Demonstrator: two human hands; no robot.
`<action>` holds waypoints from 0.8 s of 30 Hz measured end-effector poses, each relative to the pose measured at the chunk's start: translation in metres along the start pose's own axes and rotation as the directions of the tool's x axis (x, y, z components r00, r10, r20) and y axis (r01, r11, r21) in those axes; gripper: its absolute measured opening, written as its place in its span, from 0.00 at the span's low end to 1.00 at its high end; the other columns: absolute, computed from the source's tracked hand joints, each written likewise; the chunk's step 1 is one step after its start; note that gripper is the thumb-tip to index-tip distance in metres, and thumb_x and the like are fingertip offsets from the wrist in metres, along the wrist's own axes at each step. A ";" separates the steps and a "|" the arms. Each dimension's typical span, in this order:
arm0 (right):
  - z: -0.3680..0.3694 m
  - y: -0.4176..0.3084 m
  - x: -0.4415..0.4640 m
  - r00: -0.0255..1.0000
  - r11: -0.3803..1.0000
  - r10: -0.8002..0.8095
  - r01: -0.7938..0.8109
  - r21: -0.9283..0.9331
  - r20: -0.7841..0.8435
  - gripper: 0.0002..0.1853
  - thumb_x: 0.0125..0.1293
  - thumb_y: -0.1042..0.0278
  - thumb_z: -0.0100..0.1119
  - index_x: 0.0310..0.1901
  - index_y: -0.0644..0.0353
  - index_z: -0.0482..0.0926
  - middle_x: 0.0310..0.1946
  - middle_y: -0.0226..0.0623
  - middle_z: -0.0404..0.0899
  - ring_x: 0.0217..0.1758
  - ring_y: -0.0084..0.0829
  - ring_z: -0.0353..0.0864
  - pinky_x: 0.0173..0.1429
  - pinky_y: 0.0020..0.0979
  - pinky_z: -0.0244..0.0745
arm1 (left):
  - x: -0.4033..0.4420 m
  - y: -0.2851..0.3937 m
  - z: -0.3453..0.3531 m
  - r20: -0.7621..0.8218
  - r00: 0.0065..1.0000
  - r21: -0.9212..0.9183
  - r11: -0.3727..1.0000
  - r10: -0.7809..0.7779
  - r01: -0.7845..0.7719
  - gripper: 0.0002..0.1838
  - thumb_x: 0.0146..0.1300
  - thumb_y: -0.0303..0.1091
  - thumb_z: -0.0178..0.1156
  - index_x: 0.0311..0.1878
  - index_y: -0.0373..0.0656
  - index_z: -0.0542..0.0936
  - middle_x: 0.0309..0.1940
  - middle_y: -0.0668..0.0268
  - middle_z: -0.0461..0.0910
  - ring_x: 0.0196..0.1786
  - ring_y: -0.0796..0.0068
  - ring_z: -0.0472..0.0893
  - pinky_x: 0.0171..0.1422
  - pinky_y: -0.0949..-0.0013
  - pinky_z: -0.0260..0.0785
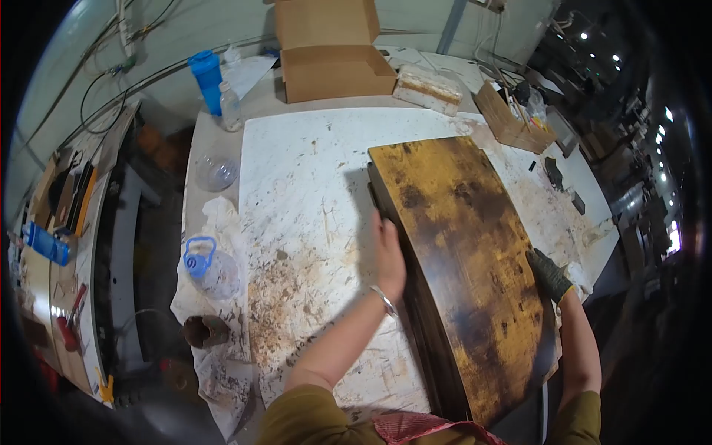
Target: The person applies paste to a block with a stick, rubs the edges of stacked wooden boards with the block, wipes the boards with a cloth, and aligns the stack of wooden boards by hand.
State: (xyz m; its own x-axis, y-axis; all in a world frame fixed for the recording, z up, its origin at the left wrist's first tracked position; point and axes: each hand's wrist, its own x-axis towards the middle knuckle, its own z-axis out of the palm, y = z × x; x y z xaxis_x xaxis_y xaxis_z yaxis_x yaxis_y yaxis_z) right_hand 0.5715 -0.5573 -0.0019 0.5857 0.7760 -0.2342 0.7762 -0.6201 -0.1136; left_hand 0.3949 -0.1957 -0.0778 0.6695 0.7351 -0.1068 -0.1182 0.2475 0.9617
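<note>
A thick wooden panel (467, 259), mottled yellow and dark brown with a dark side edge, lies at a slant across the right part of the table, its near end close to my body. My bare left hand (389, 252), with a bracelet at the wrist, presses along its left side; the fingertips are partly hidden against the dark edge. On the opposite side, my right hand (549, 276) in a dark glove grips the right edge. The panel is held between both hands. Beneath it is a white board (297, 185) smeared with brown stains.
Along the back stand an open cardboard box (337, 74), a stained block (428, 89) and a small carton of tools (512, 122). At left are a blue bottle (206, 78), a clear jug with a blue handle (215, 274) and a brown-stained cup (205, 331). A side bench (81, 274) holds tools.
</note>
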 end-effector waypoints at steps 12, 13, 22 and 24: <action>0.067 -0.174 -0.224 0.490 -0.386 0.849 0.323 0.864 0.196 0.34 0.68 0.39 0.43 0.64 0.60 0.64 0.62 0.36 0.68 0.64 0.32 0.67 0.68 0.33 0.62 | 0.232 -0.046 -0.047 0.424 0.893 0.578 0.715 0.149 -0.394 0.15 0.66 0.33 0.46 0.37 0.34 0.79 0.32 0.57 0.83 0.33 0.66 0.81 0.36 0.62 0.73; 0.083 -0.186 -0.224 0.501 -0.431 0.831 0.305 0.849 0.242 0.36 0.66 0.36 0.44 0.63 0.58 0.64 0.59 0.37 0.70 0.62 0.33 0.68 0.66 0.36 0.64 | 0.234 -0.049 -0.051 0.449 0.880 0.466 0.800 0.153 -0.377 0.14 0.65 0.35 0.49 0.37 0.35 0.81 0.31 0.63 0.84 0.31 0.75 0.81 0.31 0.69 0.73; 0.082 -0.227 -0.230 0.573 -0.745 0.658 0.403 0.532 0.488 0.38 0.61 0.37 0.53 0.64 0.57 0.62 0.62 0.42 0.66 0.64 0.40 0.66 0.66 0.45 0.63 | 0.212 -0.034 -0.054 0.645 0.764 0.255 0.938 0.015 -0.234 0.21 0.70 0.40 0.44 0.53 0.31 0.74 0.46 0.62 0.79 0.46 0.73 0.79 0.49 0.69 0.73; 0.093 -0.228 -0.235 0.639 -0.742 0.653 0.432 0.514 0.407 0.37 0.61 0.41 0.56 0.65 0.56 0.62 0.62 0.41 0.66 0.64 0.39 0.66 0.68 0.45 0.62 | 0.196 -0.038 -0.051 0.594 0.803 0.200 0.958 0.048 -0.205 0.22 0.71 0.40 0.42 0.55 0.31 0.72 0.46 0.60 0.79 0.45 0.72 0.79 0.49 0.69 0.74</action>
State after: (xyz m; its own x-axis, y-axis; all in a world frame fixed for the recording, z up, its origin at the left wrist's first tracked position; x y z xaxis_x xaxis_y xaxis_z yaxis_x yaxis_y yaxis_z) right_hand 0.2354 -0.6090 -0.0105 0.7862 0.0435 -0.6164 -0.4427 0.7356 -0.5128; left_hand 0.4928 -0.0286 -0.1481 0.9675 0.2277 0.1104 -0.1040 -0.0399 0.9938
